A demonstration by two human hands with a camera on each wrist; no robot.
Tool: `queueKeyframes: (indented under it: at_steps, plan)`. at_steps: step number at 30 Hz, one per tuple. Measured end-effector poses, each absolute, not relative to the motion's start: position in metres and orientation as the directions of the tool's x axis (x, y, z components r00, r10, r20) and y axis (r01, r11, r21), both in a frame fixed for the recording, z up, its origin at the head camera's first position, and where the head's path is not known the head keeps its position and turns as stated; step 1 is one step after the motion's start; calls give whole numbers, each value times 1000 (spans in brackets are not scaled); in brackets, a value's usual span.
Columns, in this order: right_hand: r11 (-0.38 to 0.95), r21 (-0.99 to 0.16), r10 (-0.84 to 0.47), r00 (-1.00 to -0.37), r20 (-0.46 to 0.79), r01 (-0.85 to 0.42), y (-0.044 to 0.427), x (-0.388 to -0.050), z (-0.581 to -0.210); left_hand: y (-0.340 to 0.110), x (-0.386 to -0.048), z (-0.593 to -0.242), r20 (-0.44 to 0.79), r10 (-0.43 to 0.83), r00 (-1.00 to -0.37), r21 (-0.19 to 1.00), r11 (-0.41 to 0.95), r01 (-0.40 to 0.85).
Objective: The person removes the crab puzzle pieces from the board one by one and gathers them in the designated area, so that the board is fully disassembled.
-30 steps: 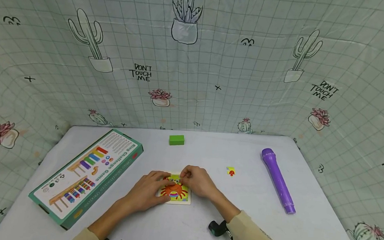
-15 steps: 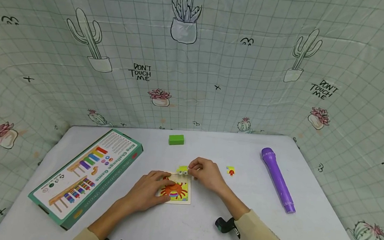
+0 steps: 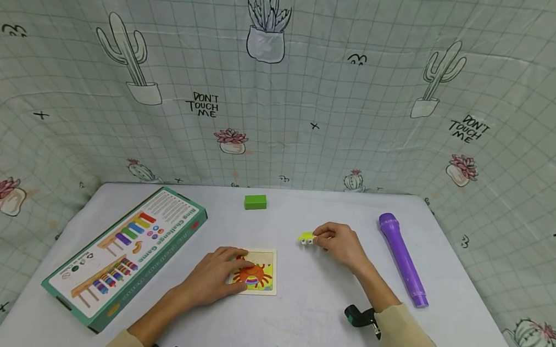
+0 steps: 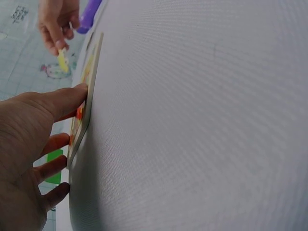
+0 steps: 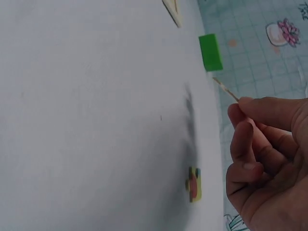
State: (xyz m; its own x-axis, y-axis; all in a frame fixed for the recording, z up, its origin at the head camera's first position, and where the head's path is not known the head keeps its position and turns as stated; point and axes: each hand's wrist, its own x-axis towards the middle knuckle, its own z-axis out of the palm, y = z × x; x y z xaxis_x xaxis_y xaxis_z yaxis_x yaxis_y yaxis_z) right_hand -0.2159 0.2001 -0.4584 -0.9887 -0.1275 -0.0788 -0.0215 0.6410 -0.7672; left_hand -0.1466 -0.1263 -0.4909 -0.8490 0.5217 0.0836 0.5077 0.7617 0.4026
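My left hand (image 3: 217, 278) holds a small crab jigsaw puzzle (image 3: 265, 277) at its left side on the table. In the left wrist view, the thumb lies on the face of that puzzle (image 4: 82, 113) near its edge. Between thumb and index finger, my right hand (image 3: 343, 246) pinches a yellow-green puzzle piece with eyes (image 3: 306, 237), held above the table. Edge-on, this piece (image 5: 225, 89) looks thin in the right wrist view. A second puzzle piece (image 5: 194, 184), yellow and red, lies beneath the right hand; the head view hides it behind that hand. Bare board shows along the puzzle's top.
A ring game box (image 3: 124, 256) lies slanted on the left of the white table (image 3: 268, 338). Behind the puzzle sits a green block (image 3: 255, 202). A purple microphone-shaped toy (image 3: 403, 261) lies on the right. Patterned cloth (image 3: 285, 86) hangs around the back and sides.
My right hand lifts the piece with eyes out of the puzzle's top and carries it right, over the loose piece. My left hand stays where it was.
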Motion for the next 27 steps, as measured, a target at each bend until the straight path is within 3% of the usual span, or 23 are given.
queueKeyframes:
  at_steps: [8,27]
  plan:
    - [730,-683,-120,-987,-106,-16,218,-216,-466,-127,-146,-489,75,525,-848,407,760,507]
    - [833,-540,-156,-988,-20,-121,222,-220,-474,-126,-147,-489,83,527,-846,396,761,513]
